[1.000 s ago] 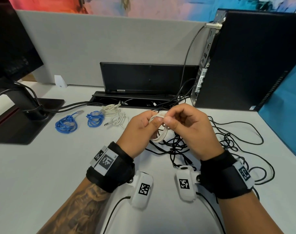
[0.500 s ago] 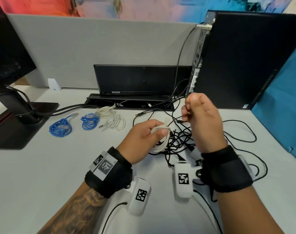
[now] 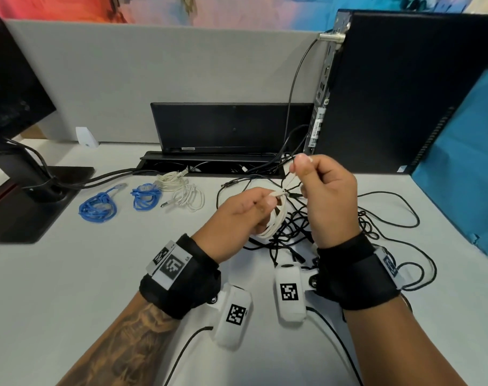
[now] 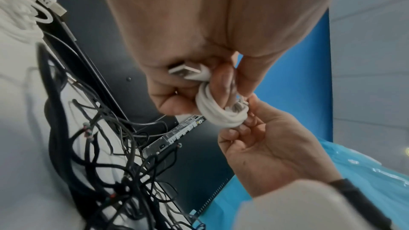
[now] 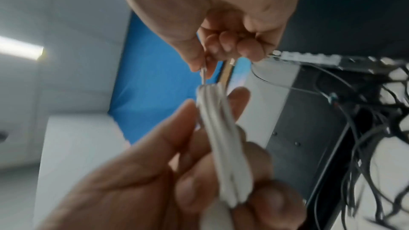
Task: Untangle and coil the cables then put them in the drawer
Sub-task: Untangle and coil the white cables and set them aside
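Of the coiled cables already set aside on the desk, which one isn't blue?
The white coiled cable, rightmost of the three set aside, nearest the black tangle. The two coils left of it are both blue.

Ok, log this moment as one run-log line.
left hand: holds white cable coil | right hand: pinches its free end | black tangle: untouched

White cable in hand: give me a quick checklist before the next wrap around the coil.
1. Left hand grips the white cable coil: ok.
2. Right hand pinches the free end: ok.
3. Loops bundled side by side: ok.
4. Coil lifted clear of the black cable tangle: cannot tell.
5. Free length enough for another wrap: cannot tell.
6. Drawer in view: not ok.
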Tool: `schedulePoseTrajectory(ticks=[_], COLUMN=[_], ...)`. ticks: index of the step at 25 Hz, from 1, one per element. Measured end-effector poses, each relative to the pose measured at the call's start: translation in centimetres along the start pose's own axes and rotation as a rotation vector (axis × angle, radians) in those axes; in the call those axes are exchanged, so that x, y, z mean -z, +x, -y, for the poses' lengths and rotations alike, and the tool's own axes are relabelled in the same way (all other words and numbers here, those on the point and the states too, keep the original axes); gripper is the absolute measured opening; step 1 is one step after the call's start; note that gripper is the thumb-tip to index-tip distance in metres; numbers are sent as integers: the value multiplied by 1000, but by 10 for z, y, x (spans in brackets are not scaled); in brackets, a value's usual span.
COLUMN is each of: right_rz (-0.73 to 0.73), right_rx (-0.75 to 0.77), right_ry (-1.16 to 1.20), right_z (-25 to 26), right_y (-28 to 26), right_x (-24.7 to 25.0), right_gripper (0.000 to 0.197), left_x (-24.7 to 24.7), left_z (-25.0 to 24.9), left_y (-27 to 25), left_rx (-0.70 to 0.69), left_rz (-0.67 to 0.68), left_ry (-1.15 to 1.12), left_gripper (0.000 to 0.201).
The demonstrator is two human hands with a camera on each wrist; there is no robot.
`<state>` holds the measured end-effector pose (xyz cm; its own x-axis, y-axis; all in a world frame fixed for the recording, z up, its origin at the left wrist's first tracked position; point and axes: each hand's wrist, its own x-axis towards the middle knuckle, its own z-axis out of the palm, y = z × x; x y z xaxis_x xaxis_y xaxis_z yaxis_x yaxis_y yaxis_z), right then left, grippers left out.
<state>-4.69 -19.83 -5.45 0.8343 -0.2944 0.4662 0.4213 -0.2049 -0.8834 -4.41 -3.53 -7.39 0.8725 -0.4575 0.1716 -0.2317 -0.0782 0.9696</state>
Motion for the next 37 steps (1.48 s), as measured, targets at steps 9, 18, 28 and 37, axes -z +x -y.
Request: schedulePoseTrajectory(ticks=[9, 18, 28, 37], right_rz=[199, 441, 669, 652], right_rx=[-161, -281, -284, -246], right_ry=[304, 127, 111, 105], right_z=[-5, -10, -9, -4], right_y=[0, -11, -10, -9], right_x=[-7, -17, -11, -8], right_gripper=[7, 24, 34, 23], left_x=[8, 12, 17, 23], left_z=[-5, 1, -18, -10], left_y=[-3, -1, -11, -9], left_rx=[-126, -203, -133, -229], left_rz=[-276, -371, -210, -304], left_ry=[-22, 103, 106, 393], left_gripper=[25, 16, 32, 14])
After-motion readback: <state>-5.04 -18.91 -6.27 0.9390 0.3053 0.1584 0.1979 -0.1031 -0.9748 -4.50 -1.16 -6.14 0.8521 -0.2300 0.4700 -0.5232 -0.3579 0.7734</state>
